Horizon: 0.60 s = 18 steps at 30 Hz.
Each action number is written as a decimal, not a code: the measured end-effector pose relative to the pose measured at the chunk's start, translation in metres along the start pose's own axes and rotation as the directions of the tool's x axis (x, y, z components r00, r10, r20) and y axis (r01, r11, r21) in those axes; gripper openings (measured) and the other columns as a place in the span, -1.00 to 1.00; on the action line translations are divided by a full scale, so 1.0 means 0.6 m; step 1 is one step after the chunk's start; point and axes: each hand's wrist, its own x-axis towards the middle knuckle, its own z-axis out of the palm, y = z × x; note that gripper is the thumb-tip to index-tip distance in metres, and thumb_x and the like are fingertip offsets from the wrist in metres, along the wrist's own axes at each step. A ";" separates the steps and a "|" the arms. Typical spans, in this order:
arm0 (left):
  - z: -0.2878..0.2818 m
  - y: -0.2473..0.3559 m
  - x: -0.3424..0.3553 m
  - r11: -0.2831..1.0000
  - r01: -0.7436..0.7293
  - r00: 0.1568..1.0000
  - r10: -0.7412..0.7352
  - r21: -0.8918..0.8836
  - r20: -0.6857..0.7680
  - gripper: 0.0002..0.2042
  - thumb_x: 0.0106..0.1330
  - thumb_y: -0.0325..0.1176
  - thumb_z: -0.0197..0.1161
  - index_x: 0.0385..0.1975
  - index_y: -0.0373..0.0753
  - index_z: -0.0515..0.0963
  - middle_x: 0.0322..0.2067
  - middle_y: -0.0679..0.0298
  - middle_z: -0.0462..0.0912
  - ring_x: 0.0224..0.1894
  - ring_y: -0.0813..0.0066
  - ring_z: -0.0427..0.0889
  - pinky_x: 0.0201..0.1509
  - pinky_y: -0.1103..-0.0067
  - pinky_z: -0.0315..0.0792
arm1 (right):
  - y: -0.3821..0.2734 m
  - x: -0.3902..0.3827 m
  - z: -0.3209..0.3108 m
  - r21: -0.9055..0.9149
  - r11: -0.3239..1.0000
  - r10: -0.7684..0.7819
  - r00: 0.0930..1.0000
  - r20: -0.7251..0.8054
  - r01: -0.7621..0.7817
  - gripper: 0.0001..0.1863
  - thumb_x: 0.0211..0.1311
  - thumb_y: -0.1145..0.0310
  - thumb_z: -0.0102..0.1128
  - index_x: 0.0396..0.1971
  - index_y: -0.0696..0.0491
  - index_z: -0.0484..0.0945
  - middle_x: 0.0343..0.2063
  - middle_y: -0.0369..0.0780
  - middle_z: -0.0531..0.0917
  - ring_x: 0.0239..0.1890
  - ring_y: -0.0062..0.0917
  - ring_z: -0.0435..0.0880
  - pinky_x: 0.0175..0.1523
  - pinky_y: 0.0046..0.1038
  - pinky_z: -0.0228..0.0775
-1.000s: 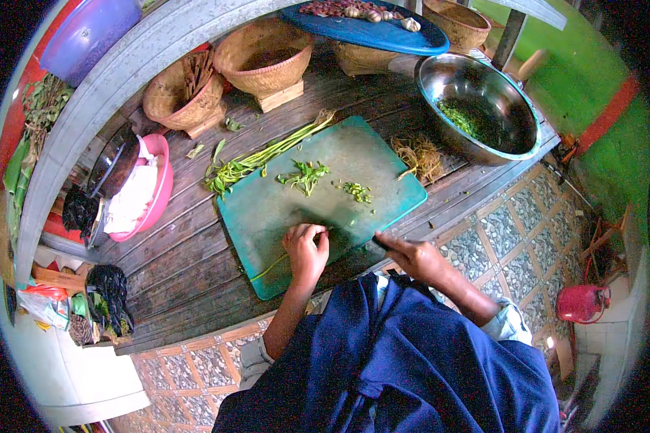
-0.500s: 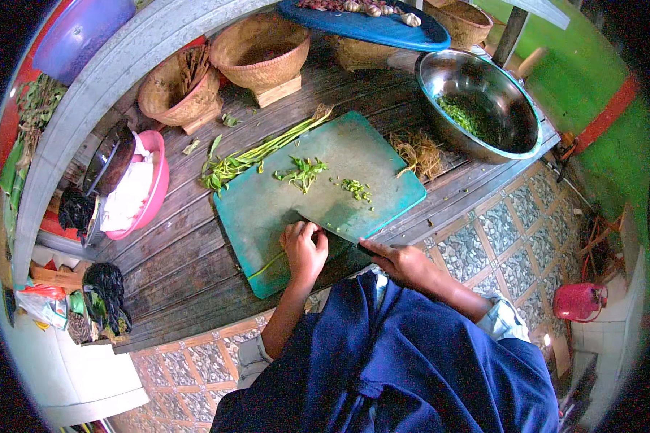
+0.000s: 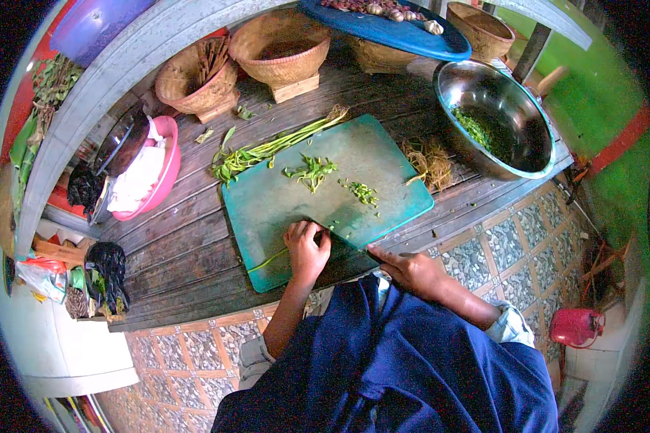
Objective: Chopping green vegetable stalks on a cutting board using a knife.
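Note:
My left hand [image 3: 308,249] is closed at the near edge of a green cutting board [image 3: 267,216], its fingertips curled by the knife. A thin green stem [image 3: 269,261] runs out from under it to the left. Gripped in my right hand [image 3: 415,273] is a knife [image 3: 343,237], its blade angled across the board towards my left fingertips; its handle is mostly hidden. Farther up the board lie small chopped green pieces [image 3: 360,192] and a little heap of green leaves [image 3: 310,172]. Long green stalks [image 3: 282,148] rest along the board's far left edge.
Stringy roots [image 3: 430,162] lie right of the board, near a metal bowl [image 3: 505,155] holding chopped greens. Woven baskets [image 3: 282,54] and a blue tray [image 3: 383,29] with garlic stand behind. A pink basin [image 3: 167,173] is at left. The wooden table's front edge [image 3: 195,317] is close to me.
The view has shifted slightly, so the table's things sit a little farther right in it. My hands keep nearly the same places, and the knife blade has moved slightly.

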 end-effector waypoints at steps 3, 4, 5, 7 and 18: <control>-0.002 -0.001 0.002 1.000 0.004 0.999 -0.002 -0.028 0.046 -0.88 -0.05 -0.41 0.29 -0.55 -0.16 0.48 -0.46 0.26 0.50 -0.25 0.18 0.45 -0.17 0.30 0.26 | 0.002 0.010 0.004 -0.114 0.992 0.073 0.991 0.111 -0.061 -0.51 0.24 0.28 0.12 0.20 -0.18 0.36 -0.17 0.01 0.61 -0.18 -0.13 0.63 -0.08 -0.24 0.50; -0.001 -0.002 0.001 1.000 0.008 0.999 -0.007 -0.027 0.043 -0.88 -0.05 -0.41 0.29 -0.55 -0.16 0.48 -0.46 0.26 0.50 -0.25 0.18 0.45 -0.17 0.30 0.26 | 0.002 0.016 0.006 -0.158 0.976 0.183 0.963 0.196 -0.153 -0.51 0.25 0.28 0.10 0.21 -0.18 0.35 -0.22 0.03 0.62 -0.24 -0.12 0.65 -0.13 -0.23 0.52; 0.001 -0.004 0.000 0.999 0.009 0.999 -0.008 -0.042 0.037 -0.89 -0.05 -0.41 0.28 -0.55 -0.16 0.47 -0.46 0.26 0.50 -0.25 0.18 0.46 -0.17 0.30 0.26 | 0.006 0.022 0.011 -0.159 0.976 0.179 0.963 0.200 -0.148 -0.51 0.25 0.28 0.10 0.21 -0.18 0.35 -0.22 0.03 0.62 -0.24 -0.12 0.65 -0.13 -0.23 0.52; 0.004 -0.005 -0.001 0.998 0.010 1.000 -0.009 -0.055 0.017 -0.89 -0.05 -0.42 0.28 -0.57 -0.16 0.47 -0.48 0.26 0.51 -0.27 0.18 0.46 -0.17 0.30 0.26 | 0.019 0.037 0.025 -0.049 0.994 0.103 0.976 0.193 -0.095 -0.44 0.27 0.27 0.02 0.29 -0.26 0.20 -0.37 0.08 0.62 -0.39 -0.02 0.63 -0.24 -0.08 0.49; 0.001 -0.005 -0.001 0.997 -0.026 0.997 0.021 -0.066 -0.074 -0.86 -0.10 -0.45 0.31 -0.59 -0.17 0.46 -0.52 0.25 0.50 -0.33 0.16 0.46 -0.25 0.31 0.30 | 0.045 0.038 0.011 0.123 0.990 -0.069 0.997 0.045 0.063 -0.46 0.29 0.28 0.03 0.27 -0.25 0.22 -0.21 0.02 0.60 -0.39 -0.03 0.62 -0.31 -0.08 0.51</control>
